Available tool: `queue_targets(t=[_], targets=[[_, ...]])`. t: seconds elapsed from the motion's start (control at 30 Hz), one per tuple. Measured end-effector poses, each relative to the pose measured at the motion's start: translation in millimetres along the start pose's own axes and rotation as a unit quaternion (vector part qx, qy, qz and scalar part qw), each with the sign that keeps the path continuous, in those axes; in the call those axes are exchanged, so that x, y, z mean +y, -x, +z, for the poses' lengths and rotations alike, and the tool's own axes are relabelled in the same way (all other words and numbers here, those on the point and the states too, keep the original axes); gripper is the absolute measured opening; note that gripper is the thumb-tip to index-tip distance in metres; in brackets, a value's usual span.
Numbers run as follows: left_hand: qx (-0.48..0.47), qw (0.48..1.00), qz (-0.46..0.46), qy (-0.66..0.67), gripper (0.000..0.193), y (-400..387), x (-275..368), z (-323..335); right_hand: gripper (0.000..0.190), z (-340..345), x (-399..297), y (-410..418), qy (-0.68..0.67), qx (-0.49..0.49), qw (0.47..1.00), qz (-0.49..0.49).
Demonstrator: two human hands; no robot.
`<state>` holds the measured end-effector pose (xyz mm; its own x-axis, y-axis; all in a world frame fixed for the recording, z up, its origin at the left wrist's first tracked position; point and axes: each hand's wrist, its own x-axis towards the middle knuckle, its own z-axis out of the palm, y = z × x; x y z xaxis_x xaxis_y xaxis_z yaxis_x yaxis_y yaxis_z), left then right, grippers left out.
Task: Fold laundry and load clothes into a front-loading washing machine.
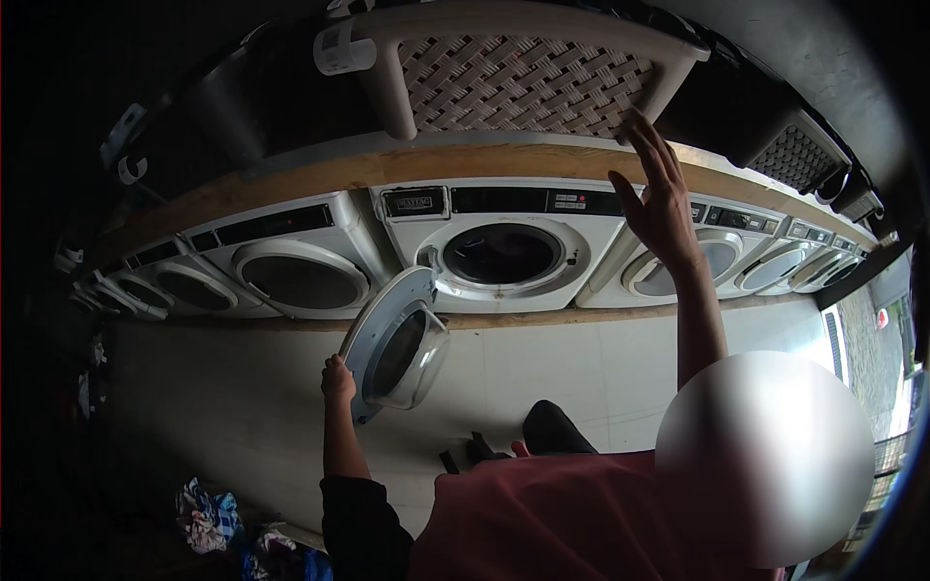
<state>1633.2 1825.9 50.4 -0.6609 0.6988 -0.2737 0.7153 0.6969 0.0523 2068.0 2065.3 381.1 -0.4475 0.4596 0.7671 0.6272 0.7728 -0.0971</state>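
My left hand grips the outer rim of a round washing machine door, which is swung open with its clear glass bowl facing right. The door hangs from the left side of a white Maytag front-load washing machine. Its round drum opening shows a dark inside; contents cannot be made out. My right hand is raised with thumb and fingers apart, holding nothing. Its fingertips overlap the lower right corner of a woven-pattern plastic basket; whether they touch it I cannot tell.
The basket stands on a wood-edged shelf above a row of machines, including neighbours left and right. A smaller woven basket is further right. Crumpled cloths lie low at left. Pale tiled floor runs before the machines.
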Motion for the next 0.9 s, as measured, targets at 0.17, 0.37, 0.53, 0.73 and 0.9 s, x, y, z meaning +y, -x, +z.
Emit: queue_targets(t=[0.17, 0.37, 0.53, 0.73, 0.9], targets=[[-0.121, 0.991, 0.046, -0.017, 0.042, -40, -22, -26, 0.077, 22, -13, -93, 0.097, 0.064, 0.989, -0.087], [-0.200, 0.974, 0.103, -0.022, 0.050, -84, -53, -44, 0.058, 45, -10, -168, 0.243, 0.045, 0.963, -0.112], [-0.247, 0.961, 0.111, -0.057, 0.048, -128, -61, -56, 0.045, 42, -34, -210, 0.246, -0.093, 0.965, -0.010], [-0.339, 0.910, 0.165, -0.173, 0.066, -183, -57, -69, 0.054, 57, -29, -194, 0.217, -0.059, 0.974, 0.031], [-0.356, 0.897, 0.225, -0.134, 0.063, -224, -82, -57, 0.050, 61, -28, -188, 0.246, -0.008, 0.969, 0.035]])
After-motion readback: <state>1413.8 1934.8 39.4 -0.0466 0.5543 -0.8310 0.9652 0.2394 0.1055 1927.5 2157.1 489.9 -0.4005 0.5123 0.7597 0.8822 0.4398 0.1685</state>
